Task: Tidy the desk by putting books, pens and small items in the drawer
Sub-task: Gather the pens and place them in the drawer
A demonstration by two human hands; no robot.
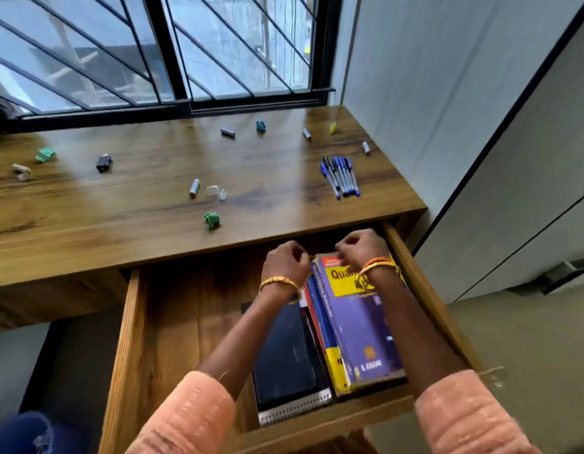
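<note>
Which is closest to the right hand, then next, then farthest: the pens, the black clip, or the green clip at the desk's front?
From the right hand:
1. Pens, right side of desk.
2. Green clip, near the front edge.
3. Black clip, far left.

- The desk (120, 204) and the drawer (130, 339) were brown wood with a dark grain.
- The top book (359, 322) was purple with yellow blocks.
- The notebook (284, 358) was black.
- The pens (340, 175) were blue.
- The sleeves (192, 417) were peach.
- The bangles (279, 283) were gold and orange.
- The crumpled scrap (212, 220) was green.
</note>
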